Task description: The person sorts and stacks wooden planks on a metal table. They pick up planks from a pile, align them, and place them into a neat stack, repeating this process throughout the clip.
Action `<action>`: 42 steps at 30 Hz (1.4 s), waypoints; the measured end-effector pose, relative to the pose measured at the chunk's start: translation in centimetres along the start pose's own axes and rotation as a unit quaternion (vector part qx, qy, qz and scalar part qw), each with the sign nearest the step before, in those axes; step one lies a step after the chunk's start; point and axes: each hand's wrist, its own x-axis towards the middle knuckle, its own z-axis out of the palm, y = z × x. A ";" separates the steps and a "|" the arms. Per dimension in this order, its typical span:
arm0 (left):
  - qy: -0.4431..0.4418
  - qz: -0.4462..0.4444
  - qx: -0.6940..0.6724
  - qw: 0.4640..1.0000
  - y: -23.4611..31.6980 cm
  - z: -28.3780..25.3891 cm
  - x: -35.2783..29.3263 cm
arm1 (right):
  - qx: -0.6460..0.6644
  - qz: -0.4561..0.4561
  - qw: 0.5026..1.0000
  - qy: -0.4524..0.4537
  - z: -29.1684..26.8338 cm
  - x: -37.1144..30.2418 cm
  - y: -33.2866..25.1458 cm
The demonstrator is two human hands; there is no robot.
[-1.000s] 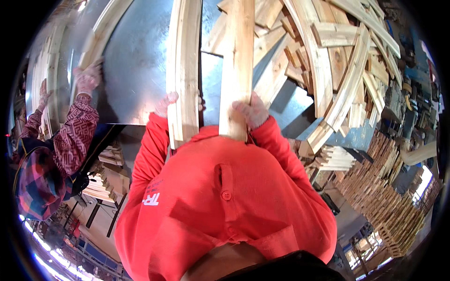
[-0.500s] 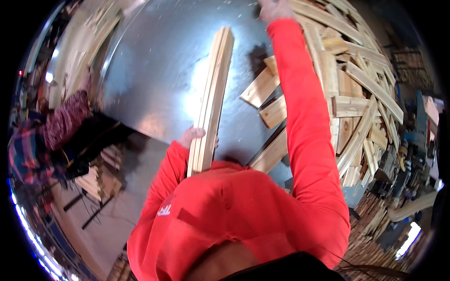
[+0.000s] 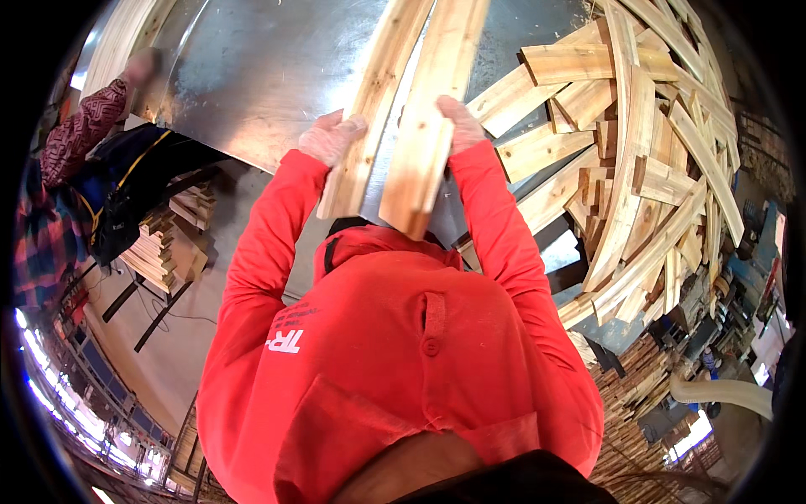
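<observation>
Two long pale wooden boards lie side by side over the metal tabletop [image 3: 252, 67], their near ends close to my body. My left hand [image 3: 332, 139] is closed on the outer edge of the left board [image 3: 369, 126], thumb on top. The right board [image 3: 437, 76] is gripped at its outer edge by my right hand [image 3: 460, 126]. Its stepped near end suggests more than one piece, but I cannot tell how many. A narrow gap separates the two boards, widest near my body. The undersides and the fingers beneath are hidden.
A heap of loose boards [image 3: 630, 151] covers the table's right side, some close to my right forearm. At the left, a co-worker's hand [image 3: 141, 67] is beside more long boards [image 3: 126, 38]. Stacked wood pieces [image 3: 155, 252] stand below the table's left edge.
My right hand has come back from the far side of the heap and now grips a board. The single bundle near my left hand has given way to two boards set apart.
</observation>
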 end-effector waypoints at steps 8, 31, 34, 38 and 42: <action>0.070 0.086 0.139 0.984 -3.0 2.7 2.2 | 0.062 0.015 0.993 0.104 1.8 0.4 0.6; 0.216 0.175 0.223 0.934 -0.2 -5.0 -4.2 | -0.634 -0.225 0.706 0.218 -0.3 -6.1 -8.1; 0.234 0.037 0.302 0.923 -0.6 -10.4 -5.2 | -0.736 -0.201 0.496 0.415 -6.6 -10.6 -16.8; 0.220 0.014 0.338 0.915 -4.3 -14.0 -3.4 | -0.832 0.078 0.390 0.386 -8.5 -11.1 -21.3; 0.375 0.171 0.553 0.724 0.6 -9.3 -4.4 | -0.798 0.107 0.365 0.467 -11.6 -9.4 -24.4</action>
